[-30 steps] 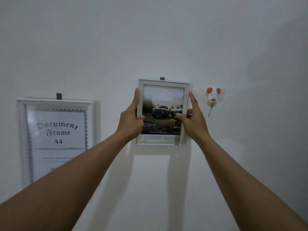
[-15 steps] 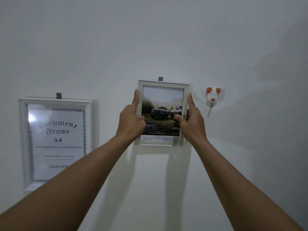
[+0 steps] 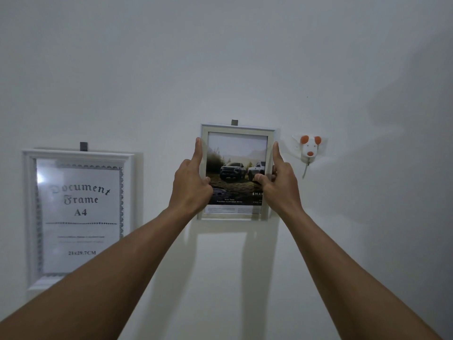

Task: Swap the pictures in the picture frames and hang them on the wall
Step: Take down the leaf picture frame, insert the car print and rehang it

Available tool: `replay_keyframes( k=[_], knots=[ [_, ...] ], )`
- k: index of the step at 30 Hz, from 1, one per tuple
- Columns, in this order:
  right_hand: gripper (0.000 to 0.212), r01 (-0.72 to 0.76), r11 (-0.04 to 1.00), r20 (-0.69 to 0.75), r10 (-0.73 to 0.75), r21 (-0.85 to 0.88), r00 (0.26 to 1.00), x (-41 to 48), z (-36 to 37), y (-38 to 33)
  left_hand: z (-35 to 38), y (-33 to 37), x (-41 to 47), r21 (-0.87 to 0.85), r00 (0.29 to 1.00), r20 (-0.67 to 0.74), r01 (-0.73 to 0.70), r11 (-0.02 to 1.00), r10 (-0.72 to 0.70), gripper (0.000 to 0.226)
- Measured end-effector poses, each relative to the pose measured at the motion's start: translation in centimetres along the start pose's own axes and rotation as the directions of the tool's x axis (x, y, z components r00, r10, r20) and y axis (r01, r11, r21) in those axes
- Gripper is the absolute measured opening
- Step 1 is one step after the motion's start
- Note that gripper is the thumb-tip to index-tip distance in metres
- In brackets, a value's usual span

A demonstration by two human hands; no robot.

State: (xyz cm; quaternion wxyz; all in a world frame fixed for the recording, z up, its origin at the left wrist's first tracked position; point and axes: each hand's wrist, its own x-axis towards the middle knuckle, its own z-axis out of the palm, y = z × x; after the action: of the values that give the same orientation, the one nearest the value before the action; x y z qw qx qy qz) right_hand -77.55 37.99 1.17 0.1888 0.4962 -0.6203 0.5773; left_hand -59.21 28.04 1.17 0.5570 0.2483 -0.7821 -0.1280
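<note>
A small white picture frame [image 3: 236,130] with a photo of two off-road cars is held flat against the white wall, its top just under a grey hook [image 3: 234,122]. My left hand [image 3: 190,185] grips its left edge, thumb on the glass and index finger straight up along the side. My right hand [image 3: 280,184] grips the right edge the same way. A larger white frame [image 3: 78,155] with a "Document Frame A4" sheet hangs at the left from its own grey hook [image 3: 83,146].
A white wall hook shaped like a dog's head with orange ears [image 3: 310,148] is stuck to the wall just right of the small frame, a thin metal prong hanging below it. The rest of the wall is bare.
The small frame and both hands stay nearly in place under the hook. The view has tilted slightly, so more of the large frame's lower part shows.
</note>
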Motion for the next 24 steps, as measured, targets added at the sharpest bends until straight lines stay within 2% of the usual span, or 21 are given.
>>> replay_keyframes(
  k=[5, 11, 16, 20, 22, 24],
  knots=[
    [0.085, 0.019, 1.0, -0.014, -0.018, 0.023, 1.0, 0.14, 0.12, -0.04, 0.06, -0.42, 0.02, -0.025, 1.0, -0.004, 0.014, 1.0, -0.014, 0.101],
    [0.088, 0.013, 1.0, -0.001, -0.013, 0.008, 1.0, -0.02, 0.46, 0.21, -0.34, -0.33, -0.01, 0.048, 1.0, -0.008, 0.011, 0.999, -0.01, 0.099],
    [0.086, 0.038, 0.999, -0.01, -0.039, -0.026, 0.999, -0.16, 0.34, 0.08, -0.62, -0.08, -0.1, 0.145, 0.999, -0.036, 0.016, 0.989, -0.011, 0.095],
    [0.081, 0.106, 0.973, -0.059, -0.121, -0.206, 0.991, -0.06, 0.35, 0.16, -0.81, -0.1, 0.12, 0.281, 0.995, -0.093, -0.005, 0.96, 0.032, 0.091],
    [0.078, 0.107, 0.967, -0.027, -0.116, -0.231, 0.993, -0.28, 0.39, 0.41, -0.85, -0.2, 0.24, 0.365, 0.992, -0.106, -0.027, 0.931, 0.071, 0.09],
    [0.076, 0.099, 0.976, 0.019, -0.097, -0.192, 0.995, -0.67, 0.5, 0.58, -0.85, -0.26, 0.28, 0.379, 0.992, -0.101, -0.035, 0.925, 0.079, 0.091]
  ],
)
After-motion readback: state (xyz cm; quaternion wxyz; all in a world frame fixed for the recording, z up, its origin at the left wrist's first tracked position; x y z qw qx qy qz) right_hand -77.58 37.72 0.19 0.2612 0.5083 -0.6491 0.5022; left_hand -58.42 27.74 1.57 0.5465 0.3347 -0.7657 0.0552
